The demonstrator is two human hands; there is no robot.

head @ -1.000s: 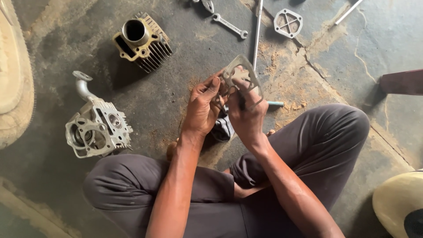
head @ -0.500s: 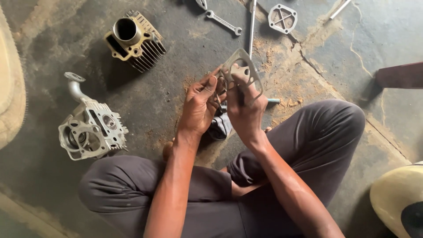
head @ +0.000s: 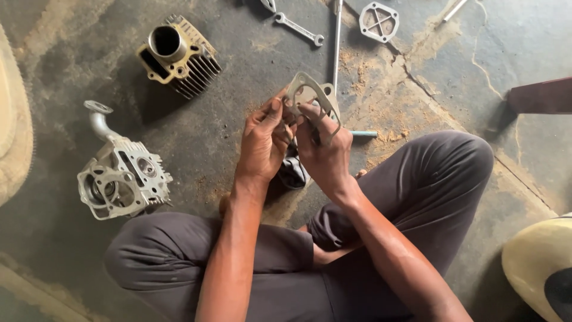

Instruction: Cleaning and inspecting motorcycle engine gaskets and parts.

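Note:
I sit cross-legged on a concrete floor and hold a thin grey metal gasket [head: 314, 95] with cut-out holes up in front of me. My right hand [head: 325, 152] grips its lower right edge, fingers through the openings. My left hand [head: 265, 140] pinches its left edge with the fingertips and seems to hold a small tool against it. A dark object [head: 294, 172] lies on the floor just below both hands.
A finned engine cylinder [head: 177, 55] lies at the upper left and a silver cylinder head [head: 122, 176] at the left. A wrench [head: 299, 28], a long rod [head: 337, 42], a square cover plate [head: 379, 20] and a blue-tipped tool [head: 363, 133] lie beyond.
Both hands stay on the gasket and have tilted it slightly. The view has shifted a little to the right and down.

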